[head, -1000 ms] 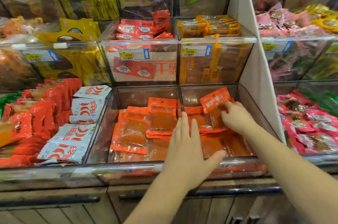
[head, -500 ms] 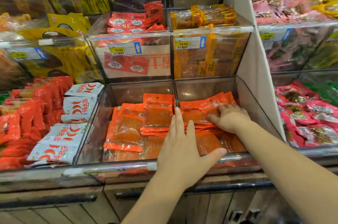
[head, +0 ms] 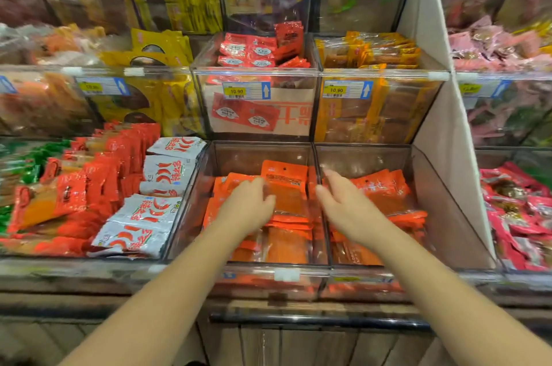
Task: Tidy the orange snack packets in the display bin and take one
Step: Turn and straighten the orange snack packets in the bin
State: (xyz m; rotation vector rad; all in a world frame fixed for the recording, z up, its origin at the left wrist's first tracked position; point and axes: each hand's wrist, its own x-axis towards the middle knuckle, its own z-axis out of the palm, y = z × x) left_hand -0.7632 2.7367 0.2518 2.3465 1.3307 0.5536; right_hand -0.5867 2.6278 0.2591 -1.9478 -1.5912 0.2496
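A dark wooden counter (head: 74, 300) carried clear acrylic display bins (head: 448, 216); flat orange snack packets (head: 286, 186) lay stacked inside two.

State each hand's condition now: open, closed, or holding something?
Left hand: over the orange packets; blurred, cannot be told.
Right hand: open, holding nothing.

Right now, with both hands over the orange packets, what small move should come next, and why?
Probably close the left hand on the orange packet that sits raised on top, right beside its fingers. The left hand and the right hand both look open and empty, and this packet lies loose between them, within easy reach.
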